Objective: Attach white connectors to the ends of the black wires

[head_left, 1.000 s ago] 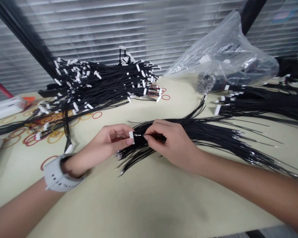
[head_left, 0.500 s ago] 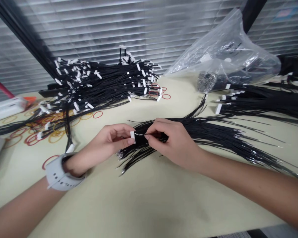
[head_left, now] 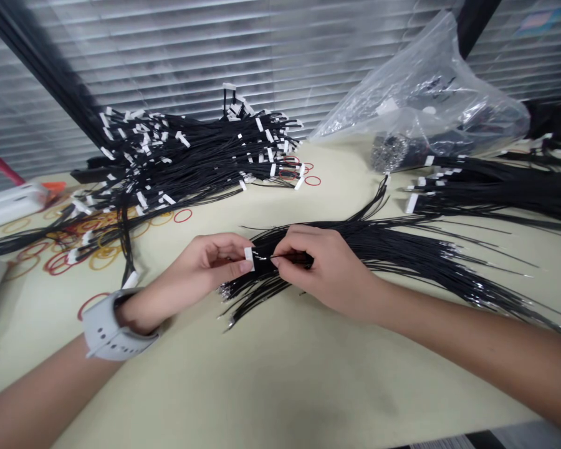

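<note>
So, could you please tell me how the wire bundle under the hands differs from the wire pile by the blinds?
The wire bundle shows shiny metal tips, while the wire pile bristles with white connectors. The wire bundle lies low and stretched out; the wire pile is heaped higher. Both are black and rest on the table.

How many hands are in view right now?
2. The left hand holds a white connector near the left end of the wire bundle; the right hand, beside it, pinches a thin black wire. No other hand shows.
</note>
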A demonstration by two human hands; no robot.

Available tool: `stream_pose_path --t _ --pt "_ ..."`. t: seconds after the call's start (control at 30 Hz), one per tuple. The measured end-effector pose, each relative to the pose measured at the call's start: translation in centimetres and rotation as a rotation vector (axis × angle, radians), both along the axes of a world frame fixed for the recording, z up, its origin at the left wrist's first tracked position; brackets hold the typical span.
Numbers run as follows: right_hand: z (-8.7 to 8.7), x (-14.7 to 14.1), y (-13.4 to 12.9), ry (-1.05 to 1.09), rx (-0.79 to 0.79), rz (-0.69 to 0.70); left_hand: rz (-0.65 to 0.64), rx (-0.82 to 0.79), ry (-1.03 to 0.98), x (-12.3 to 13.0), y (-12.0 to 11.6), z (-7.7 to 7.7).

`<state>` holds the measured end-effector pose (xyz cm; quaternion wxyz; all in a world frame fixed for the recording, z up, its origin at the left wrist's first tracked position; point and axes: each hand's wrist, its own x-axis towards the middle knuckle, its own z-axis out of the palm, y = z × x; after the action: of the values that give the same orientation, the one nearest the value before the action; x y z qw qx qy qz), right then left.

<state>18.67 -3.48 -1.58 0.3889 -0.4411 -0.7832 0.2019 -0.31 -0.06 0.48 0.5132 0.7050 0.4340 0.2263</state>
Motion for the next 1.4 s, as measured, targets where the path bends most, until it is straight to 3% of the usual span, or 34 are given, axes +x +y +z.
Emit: stream_pose_path --t 0.73,1.1,1.4 --pt "0.2 -0.1 0.0 -0.008 -0.027 -0.002 -0.072 0.032 0.035 -0.2 -0.4 -0.2" --pt "0.3 0.2 0.1 -0.014 -0.046 0.068 -0.042 0.05 0.039 -0.2 -0.3 -0.2" --pt "-0.4 -0.3 0.2 -0.072 0.085 0.04 -0.009 0.168 0.104 0.5 -1.3 -0.4"
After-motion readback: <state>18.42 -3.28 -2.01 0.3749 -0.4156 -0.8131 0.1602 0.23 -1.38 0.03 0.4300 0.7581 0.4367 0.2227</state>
